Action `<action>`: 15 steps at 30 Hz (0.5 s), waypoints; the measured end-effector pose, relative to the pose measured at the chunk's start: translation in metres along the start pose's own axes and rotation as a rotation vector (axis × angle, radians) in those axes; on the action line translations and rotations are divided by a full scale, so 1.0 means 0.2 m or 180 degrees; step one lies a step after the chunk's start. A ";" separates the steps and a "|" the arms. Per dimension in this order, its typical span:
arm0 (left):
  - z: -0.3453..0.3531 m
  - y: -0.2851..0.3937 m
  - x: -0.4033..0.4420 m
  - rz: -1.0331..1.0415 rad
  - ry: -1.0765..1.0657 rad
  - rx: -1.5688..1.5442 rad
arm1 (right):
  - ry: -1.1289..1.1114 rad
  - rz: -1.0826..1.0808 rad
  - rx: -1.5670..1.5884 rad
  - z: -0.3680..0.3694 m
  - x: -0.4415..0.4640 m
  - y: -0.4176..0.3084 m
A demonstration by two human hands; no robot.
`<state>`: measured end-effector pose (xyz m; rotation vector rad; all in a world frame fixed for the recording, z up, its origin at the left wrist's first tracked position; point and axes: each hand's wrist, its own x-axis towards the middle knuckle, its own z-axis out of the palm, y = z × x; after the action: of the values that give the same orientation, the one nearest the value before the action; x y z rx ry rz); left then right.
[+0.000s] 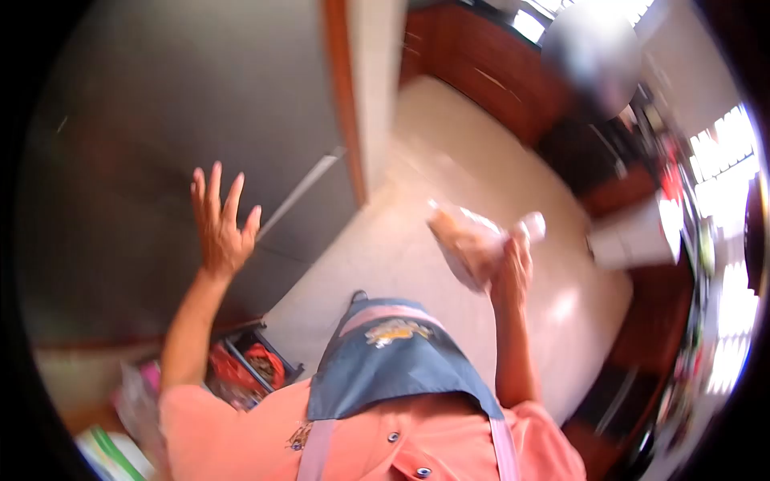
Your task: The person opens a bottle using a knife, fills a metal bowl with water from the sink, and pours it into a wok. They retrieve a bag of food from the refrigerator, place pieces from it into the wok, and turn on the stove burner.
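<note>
My left hand (224, 236) is raised with its fingers spread and nothing in it. It is in front of a large dark grey appliance door (160, 144), perhaps a refrigerator; whether the fingertips touch it I cannot tell. In my right hand (513, 268) a clear plastic bag (465, 240) is gripped near its gathered end. Something orange-brown shows through the plastic, blurred, so its kind is unclear. The bag hangs over the pale floor (417, 160), tilted to the left of the hand.
Below the dark door stands a dark crate (261, 361) with red bags in it. Wooden cabinets (481, 68) line the far side and the right. A white box-like thing (638, 240) juts out at the right. A wooden-edged wall (377, 80) stands beside the door.
</note>
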<state>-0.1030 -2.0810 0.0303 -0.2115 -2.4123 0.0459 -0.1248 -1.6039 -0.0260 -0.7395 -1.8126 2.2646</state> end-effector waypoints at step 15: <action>-0.03 2.64 0.52 0.1386 -0.1953 -0.5099 | 0.0411 -0.1077 -0.1107 -1.15 -0.30 -0.35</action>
<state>-0.1028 -1.5433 0.0549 -1.5687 -2.2705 -1.8407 0.0200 -1.4085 0.0238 -0.5568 -2.1067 1.6790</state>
